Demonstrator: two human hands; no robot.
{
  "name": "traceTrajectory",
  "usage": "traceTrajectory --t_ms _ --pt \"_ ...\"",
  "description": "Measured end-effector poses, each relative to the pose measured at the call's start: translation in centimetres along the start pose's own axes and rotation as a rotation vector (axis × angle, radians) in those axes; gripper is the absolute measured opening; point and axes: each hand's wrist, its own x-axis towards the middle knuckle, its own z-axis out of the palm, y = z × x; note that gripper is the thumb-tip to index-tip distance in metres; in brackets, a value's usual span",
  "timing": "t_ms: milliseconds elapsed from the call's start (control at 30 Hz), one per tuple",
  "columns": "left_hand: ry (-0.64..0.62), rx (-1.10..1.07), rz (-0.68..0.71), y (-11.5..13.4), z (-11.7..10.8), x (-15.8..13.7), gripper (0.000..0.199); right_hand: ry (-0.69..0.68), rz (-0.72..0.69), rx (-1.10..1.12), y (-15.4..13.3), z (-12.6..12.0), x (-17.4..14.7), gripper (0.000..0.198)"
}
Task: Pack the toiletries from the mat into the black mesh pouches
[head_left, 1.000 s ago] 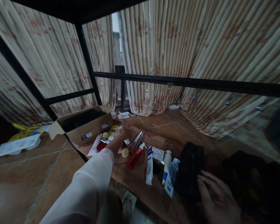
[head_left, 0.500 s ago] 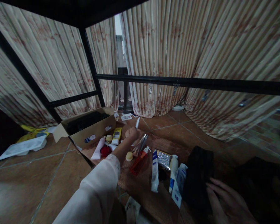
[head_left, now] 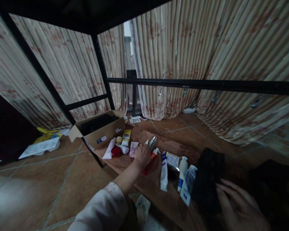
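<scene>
My left hand (head_left: 142, 155) is closed around a slim white tube (head_left: 146, 141), whose pale tip sticks up past the fingers; the rest is hidden. It is over the brown cloth-covered surface (head_left: 156, 183), beside a red pump bottle (head_left: 148, 166) and a silver tube (head_left: 153, 143). To its left lie a pink-and-white tube (head_left: 133, 149), a yellow tube (head_left: 126, 138), a pale pink tube (head_left: 109, 149) and a round red item (head_left: 116, 151). My right hand (head_left: 240, 202) has its fingers stretched out at the side of a black pouch (head_left: 208, 179), fingertips against its edge.
An open cardboard box (head_left: 103, 138) with black contents stands at the far left end. Several tubes, including a white-and-blue one (head_left: 164, 175), lie near a glittery case (head_left: 173, 161). A black metal rail (head_left: 195, 83) crosses before the curtains (head_left: 168, 48). Dark fabric (head_left: 274, 183) lies right.
My left hand has drawn back toward me with the white tube and is now beside the red pump bottle. The view has shifted slightly left. My right hand stays by the black pouch.
</scene>
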Motion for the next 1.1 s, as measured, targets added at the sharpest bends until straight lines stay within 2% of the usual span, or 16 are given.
traceTrajectory --t_ms 200,333,467,533,700,867,1100 --pt "0.073 -0.104 -0.031 -1.6 -0.3 -0.8 0.041 0.028 -0.011 0.023 -0.6 -0.3 0.1 0.044" --pt "0.186 -0.197 -0.158 -4.0 -0.7 -1.6 0.039 0.058 -0.03 0.038 -1.0 -0.4 0.1 0.041" --pt "0.106 -0.167 -0.265 -5.7 -0.7 -2.0 0.034 0.071 -0.064 0.052 -1.3 -0.4 0.2 0.038" --pt "0.067 -0.158 -0.254 -5.9 -0.3 -1.9 0.033 0.068 -0.067 0.057 -1.3 -0.3 0.3 0.036" --pt "0.062 -0.139 -0.189 -5.8 0.8 -1.2 0.034 0.068 -0.074 0.061 -1.1 -0.2 0.2 0.035" --pt "0.063 -0.147 -0.216 -6.2 0.9 -0.7 0.038 0.061 -0.06 0.066 -1.3 -0.3 0.1 0.033" --pt "0.022 -0.292 -0.219 -7.9 1.4 0.5 0.039 0.063 -0.054 0.078 -1.4 -0.3 0.2 0.03"
